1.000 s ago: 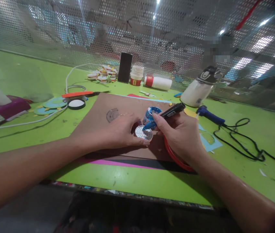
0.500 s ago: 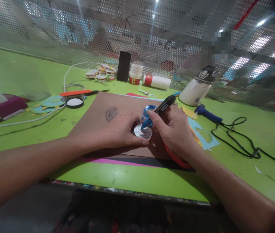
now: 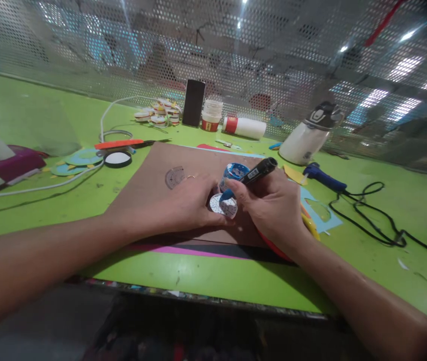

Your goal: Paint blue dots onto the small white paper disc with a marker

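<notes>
My right hand point(image 3: 271, 205) is closed round a black marker with a blue tip point(image 3: 250, 176), and the tip rests on a small white patterned disc point(image 3: 224, 205). My left hand point(image 3: 186, 203) presses on that disc's left edge, thumb and fingers curled beside it. The disc lies on a brown cardboard sheet point(image 3: 183, 165). A small blue-and-white cup point(image 3: 235, 172) stands just behind the disc. A red ring point(image 3: 273, 245) shows partly under my right wrist.
On the green table point(image 3: 348, 240) lie a blue glue gun point(image 3: 324, 175) with a black cord point(image 3: 379, 220), a white bottle with a dark lid point(image 3: 307, 138), a lying tube point(image 3: 245, 128), a black box point(image 3: 193, 102), paper discs point(image 3: 158, 114), orange scissors point(image 3: 123, 144) and a purple device point(image 3: 2, 168). Perforated metal screen behind.
The marker's tip has shifted slightly on the disc and my right hand has turned a little. My left hand stays pressed on the disc.
</notes>
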### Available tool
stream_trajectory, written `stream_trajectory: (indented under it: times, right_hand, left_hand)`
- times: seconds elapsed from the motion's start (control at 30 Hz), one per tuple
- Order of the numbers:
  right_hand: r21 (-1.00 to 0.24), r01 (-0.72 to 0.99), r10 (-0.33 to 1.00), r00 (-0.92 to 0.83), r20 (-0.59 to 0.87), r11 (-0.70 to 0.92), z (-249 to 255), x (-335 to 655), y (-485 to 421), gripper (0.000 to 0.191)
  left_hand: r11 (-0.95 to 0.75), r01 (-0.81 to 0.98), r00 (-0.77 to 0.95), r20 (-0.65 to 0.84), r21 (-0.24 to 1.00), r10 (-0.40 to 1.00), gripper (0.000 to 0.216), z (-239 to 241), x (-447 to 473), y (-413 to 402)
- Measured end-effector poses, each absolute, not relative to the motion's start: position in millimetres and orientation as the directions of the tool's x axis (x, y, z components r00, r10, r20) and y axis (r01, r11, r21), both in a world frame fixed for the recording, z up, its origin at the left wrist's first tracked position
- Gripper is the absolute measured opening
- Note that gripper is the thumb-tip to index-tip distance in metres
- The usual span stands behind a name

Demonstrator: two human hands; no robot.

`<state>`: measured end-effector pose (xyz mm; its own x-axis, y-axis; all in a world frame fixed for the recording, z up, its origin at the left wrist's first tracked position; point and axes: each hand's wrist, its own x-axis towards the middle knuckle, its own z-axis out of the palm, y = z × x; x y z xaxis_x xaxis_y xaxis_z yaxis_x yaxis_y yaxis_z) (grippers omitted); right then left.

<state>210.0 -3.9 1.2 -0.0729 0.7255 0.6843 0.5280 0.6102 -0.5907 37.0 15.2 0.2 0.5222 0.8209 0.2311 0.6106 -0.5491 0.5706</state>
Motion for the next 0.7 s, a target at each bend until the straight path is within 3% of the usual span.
stream_trajectory:
  times: [0.27,0.4,0.7]
  right_hand:
    - [-0.61,0.581,0.672,0.139,0.727,0.539,13,217,-4,0.032]
    - [-0.565,0.593,0.678,0.043,0.733,0.574,10,220,-2,0.034]
    - [-0.673,0.474,0.771,-0.018,0.637,0.568,10,210,-9,0.016]
  left_hand:
    - [-0.495,0.703,0.481,0.172,0.51,0.86,0.046,4,37,12]
    - [-0.481,0.731,0.453,0.183,0.484,0.873,0.048,5,38,11]
    - [-0.521,0.69,0.49,0.205,0.502,0.847,0.039,4,36,11]
